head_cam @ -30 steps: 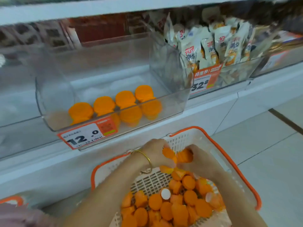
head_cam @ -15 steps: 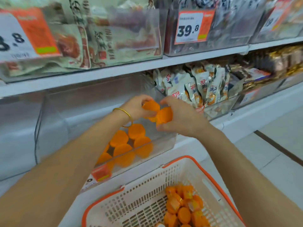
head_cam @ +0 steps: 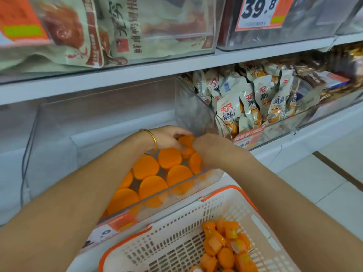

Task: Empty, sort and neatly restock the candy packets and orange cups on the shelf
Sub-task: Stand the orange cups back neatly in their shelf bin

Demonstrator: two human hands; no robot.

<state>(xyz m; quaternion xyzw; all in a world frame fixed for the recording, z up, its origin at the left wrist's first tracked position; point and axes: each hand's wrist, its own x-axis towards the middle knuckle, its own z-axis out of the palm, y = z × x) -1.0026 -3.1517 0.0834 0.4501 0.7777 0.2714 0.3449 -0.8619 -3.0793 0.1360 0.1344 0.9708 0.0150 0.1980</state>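
Note:
Both my hands are inside the clear shelf bin (head_cam: 59,134), at its right end. My left hand (head_cam: 167,137), with a gold bangle on the wrist, holds an orange cup (head_cam: 186,140) by its rim. My right hand (head_cam: 212,150) curls round orange cups (head_cam: 193,161) just below it. Several orange cups (head_cam: 155,173) stand lid-up in rows along the bin's front. More orange cups (head_cam: 224,250) lie loose in the white basket (head_cam: 167,242) with an orange rim, in front of me. White candy packets (head_cam: 251,101) fill the neighbouring clear bin.
The shelf above carries bins of large green snack bags (head_cam: 117,30) and a 39.8 price tag (head_cam: 259,12). A clear divider wall (head_cam: 194,112) separates the cup bin from the packet bin. White floor tiles (head_cam: 324,183) lie to the right.
A second ago both hands gathered cups in the basket. They lifted them up to the shelf and have now lowered them into the bin's right end beside the standing cups.

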